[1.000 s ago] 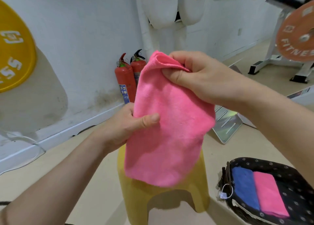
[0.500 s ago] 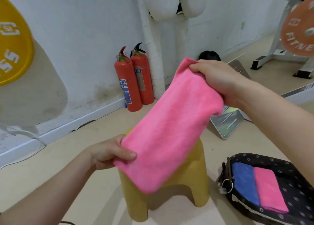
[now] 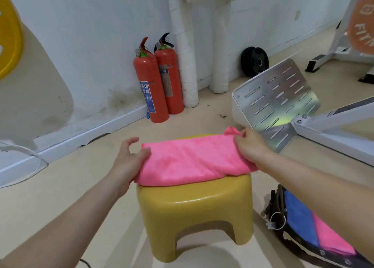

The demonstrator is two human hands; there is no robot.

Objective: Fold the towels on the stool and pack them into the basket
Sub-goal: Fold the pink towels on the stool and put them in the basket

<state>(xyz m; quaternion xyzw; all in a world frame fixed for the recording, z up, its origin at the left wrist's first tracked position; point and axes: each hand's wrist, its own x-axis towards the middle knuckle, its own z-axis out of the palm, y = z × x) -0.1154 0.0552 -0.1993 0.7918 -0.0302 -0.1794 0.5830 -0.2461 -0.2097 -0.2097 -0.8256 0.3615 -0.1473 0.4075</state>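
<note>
The pink towel (image 3: 192, 162) lies folded lengthwise across the top of the yellow stool (image 3: 194, 209), with both ends overhanging the seat edges.

Left hand (image 3: 127, 162): positioned at the stool's left edge, against the towel's left end. The thumb lies flat on the cloth. The fingers are spread and lightly bent, clear of the towel, so the grip is wide.

Right hand (image 3: 251, 146): positioned at the stool's right edge. The fingers are curled and pinch the towel's far right corner, which stands up slightly.

The basket (image 3: 277, 203) sits on the floor just right of the stool, partly cut off by the frame. It contains a folded blue towel (image 3: 299, 217) and, touching it on the side away from the stool, a second pink towel (image 3: 332, 239).

Two red extinguishers (image 3: 153, 81) stand behind the stool, against the wall. A slotted metal plate (image 3: 277, 103) lies behind and right of the stool.
</note>
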